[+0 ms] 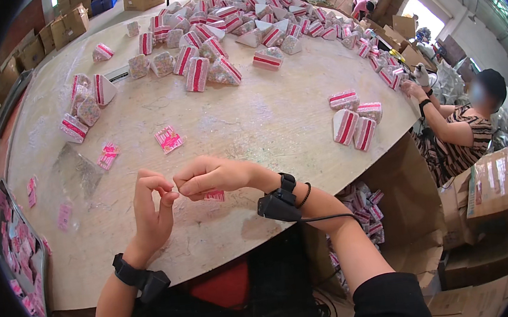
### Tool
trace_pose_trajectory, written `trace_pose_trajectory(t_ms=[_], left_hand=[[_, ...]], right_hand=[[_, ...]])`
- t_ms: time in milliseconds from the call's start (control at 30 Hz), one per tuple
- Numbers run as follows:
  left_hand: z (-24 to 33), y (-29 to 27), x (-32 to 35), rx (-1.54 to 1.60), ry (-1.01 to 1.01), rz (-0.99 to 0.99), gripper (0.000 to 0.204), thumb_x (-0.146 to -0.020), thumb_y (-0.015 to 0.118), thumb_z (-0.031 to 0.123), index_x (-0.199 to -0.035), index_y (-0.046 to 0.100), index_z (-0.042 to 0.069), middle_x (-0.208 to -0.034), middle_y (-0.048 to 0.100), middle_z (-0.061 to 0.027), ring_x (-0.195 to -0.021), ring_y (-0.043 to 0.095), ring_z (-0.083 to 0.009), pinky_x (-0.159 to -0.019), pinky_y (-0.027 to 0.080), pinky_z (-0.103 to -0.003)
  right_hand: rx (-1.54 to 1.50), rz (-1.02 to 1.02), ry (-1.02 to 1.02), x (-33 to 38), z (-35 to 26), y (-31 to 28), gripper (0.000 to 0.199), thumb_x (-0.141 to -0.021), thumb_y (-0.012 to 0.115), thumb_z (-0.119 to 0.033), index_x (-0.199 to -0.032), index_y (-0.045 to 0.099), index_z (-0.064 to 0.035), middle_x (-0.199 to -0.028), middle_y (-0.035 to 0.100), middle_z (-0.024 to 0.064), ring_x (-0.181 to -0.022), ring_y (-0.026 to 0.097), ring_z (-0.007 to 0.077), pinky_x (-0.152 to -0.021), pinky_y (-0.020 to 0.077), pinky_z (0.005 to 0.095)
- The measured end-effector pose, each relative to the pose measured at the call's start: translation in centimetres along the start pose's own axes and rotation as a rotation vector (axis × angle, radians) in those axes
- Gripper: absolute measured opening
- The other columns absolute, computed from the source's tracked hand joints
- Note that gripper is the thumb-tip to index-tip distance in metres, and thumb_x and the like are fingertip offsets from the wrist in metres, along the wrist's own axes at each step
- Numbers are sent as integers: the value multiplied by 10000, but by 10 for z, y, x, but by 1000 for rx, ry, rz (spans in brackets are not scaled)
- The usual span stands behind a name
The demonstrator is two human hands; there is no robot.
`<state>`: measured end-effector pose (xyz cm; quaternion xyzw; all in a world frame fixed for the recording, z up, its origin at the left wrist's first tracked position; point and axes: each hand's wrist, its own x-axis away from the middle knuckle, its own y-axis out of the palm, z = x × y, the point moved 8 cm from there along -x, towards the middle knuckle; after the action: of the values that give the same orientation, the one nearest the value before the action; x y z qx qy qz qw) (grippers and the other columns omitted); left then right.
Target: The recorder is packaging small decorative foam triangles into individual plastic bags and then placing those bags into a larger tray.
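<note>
My left hand (pixel 154 209) and my right hand (pixel 216 175) meet over the near part of the table, thumbs and fingers pinched close together. Whatever lies between the fingertips is too small to make out. A pink printed card (pixel 215 196) shows under my right hand; whether that hand holds it or it lies on the table, I cannot tell. Just beyond my hands lie two more pink tags, one pink tag (pixel 169 140) in the middle and another pink tag (pixel 108 155) further left. Cake-slice-shaped pieces (pixel 352 126), white and speckled with pink stripes, sit in a small group to the right.
A big heap of cake-slice pieces (pixel 241 22) covers the table's (pixel 249 113) far side. A tray of pink tags (pixel 23 266) stands at left, near a clear plastic sheet (pixel 78 172). Below the right edge is an open carton (pixel 403 217). A co-worker (pixel 458 120) sits at right.
</note>
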<state>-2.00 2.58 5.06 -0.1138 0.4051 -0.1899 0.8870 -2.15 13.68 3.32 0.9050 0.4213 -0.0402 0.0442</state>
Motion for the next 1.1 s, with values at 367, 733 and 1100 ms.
trace_pose_trajectory(t_ms=[367,733,1100], left_hand=[[-30,-7,7,-67,-292,147,98,-950,541,80,-907,478,18,-840,487,-80,-729,462,-171,-679,397,-283],[-54,13,22,495,-790,47,241,-1019,483,291,-949,526,65,-789,504,13,-657,441,-50,-585,365,-191],[-70,31,33,937,-1050,86,258,-1003,516,319,-903,521,82,-737,465,36,-610,412,-53,-543,353,-193]], right_hand=[[359,601,-170,1,-1,-11,60,-896,582,-22,-949,610,-27,-766,568,-10,-653,453,39,-588,386,220],[1182,661,-574,8,-36,12,180,-786,709,-29,-952,649,-65,-741,621,46,-598,567,190,-566,443,307],[1418,590,-528,5,-35,9,143,-756,704,-38,-839,588,-55,-703,572,48,-649,583,233,-598,455,329]])
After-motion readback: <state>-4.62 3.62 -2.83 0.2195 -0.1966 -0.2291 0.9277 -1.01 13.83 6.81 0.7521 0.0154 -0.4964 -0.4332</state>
